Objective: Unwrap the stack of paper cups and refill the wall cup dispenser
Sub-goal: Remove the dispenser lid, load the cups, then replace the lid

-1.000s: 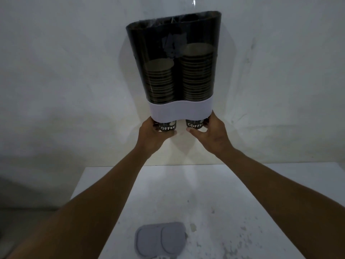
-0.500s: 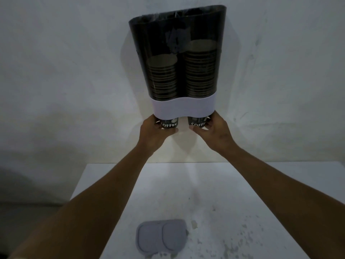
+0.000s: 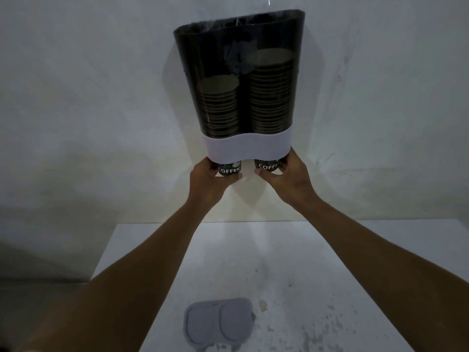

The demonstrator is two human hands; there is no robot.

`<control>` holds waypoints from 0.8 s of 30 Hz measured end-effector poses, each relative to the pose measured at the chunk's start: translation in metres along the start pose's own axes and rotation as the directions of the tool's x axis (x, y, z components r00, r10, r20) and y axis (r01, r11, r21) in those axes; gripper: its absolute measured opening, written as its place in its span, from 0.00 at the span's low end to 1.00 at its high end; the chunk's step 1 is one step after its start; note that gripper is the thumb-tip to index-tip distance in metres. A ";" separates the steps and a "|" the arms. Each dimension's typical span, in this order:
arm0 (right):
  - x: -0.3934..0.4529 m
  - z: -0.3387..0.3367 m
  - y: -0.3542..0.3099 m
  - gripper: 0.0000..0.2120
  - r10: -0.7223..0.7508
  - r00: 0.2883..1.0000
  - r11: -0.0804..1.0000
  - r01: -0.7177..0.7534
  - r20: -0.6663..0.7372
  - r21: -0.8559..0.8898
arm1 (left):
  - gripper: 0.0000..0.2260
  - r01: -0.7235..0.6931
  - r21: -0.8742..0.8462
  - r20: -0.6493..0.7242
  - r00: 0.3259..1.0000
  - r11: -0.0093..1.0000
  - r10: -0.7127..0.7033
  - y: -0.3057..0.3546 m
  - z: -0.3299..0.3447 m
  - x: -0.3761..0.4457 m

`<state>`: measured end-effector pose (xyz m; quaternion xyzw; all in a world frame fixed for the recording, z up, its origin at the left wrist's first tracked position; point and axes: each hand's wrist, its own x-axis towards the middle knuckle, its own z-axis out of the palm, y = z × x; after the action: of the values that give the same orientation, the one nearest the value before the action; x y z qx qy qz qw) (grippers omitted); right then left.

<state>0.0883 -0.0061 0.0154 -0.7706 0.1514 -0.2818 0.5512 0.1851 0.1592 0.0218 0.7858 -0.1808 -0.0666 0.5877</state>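
A dark see-through wall cup dispenser (image 3: 239, 62) with a white lower band (image 3: 247, 148) hangs on the wall. Two stacks of paper cups stand inside it; the left stack (image 3: 219, 110) is shorter than the right stack (image 3: 271, 95). A black cup marked COFFEE sticks out below each stack. My left hand (image 3: 208, 177) grips the left bottom cup (image 3: 229, 169). My right hand (image 3: 291, 177) grips the right bottom cup (image 3: 266, 165). The dispenser's top is uncovered.
A white table (image 3: 253, 262) stands against the wall below the dispenser. A grey double-oval lid (image 3: 219, 321) lies on its near part. Stains speckle the table's right side.
Both hands stay on the bottom cups. The view has tilted slightly, so the dispenser sits a little lower and further right in frame.
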 end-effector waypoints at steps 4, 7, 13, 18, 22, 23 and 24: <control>0.001 0.003 0.002 0.34 -0.012 1.000 1.000 0.012 -0.012 -0.022 | 0.27 -0.004 -0.047 0.019 1.000 0.999 0.005 -0.002 -0.001 0.000; 0.002 0.004 0.004 0.33 -0.006 1.000 1.000 0.005 -0.015 -0.020 | 0.26 -0.011 -0.054 0.049 0.999 0.999 0.014 -0.002 -0.002 0.003; 0.002 0.005 0.003 0.33 -0.004 1.000 1.000 0.004 -0.025 -0.016 | 0.25 -0.029 -0.014 0.046 0.998 0.999 0.030 0.004 -0.005 0.005; -0.001 0.007 0.004 0.36 0.013 0.999 1.000 -0.013 -0.033 -0.003 | 0.30 -0.015 -0.012 0.032 0.999 1.000 0.016 0.003 -0.002 0.003; -0.007 0.006 0.003 0.39 0.038 0.998 0.999 -0.039 -0.049 -0.032 | 0.36 0.000 0.038 0.033 0.999 0.999 -0.001 -0.005 -0.003 -0.003; -0.011 0.006 0.003 0.39 0.051 0.997 0.997 -0.053 -0.055 -0.051 | 0.38 0.011 0.064 0.032 0.999 0.998 -0.013 -0.008 -0.004 -0.007; -0.016 0.006 0.005 0.40 0.064 0.996 0.995 -0.068 -0.061 -0.067 | 0.40 0.023 0.095 0.032 0.999 0.995 -0.026 -0.012 -0.006 -0.012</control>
<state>0.0794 0.0062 0.0052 -0.7753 0.2027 -0.2802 0.5285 0.1782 0.1724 0.0107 0.8137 -0.1837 -0.0783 0.5459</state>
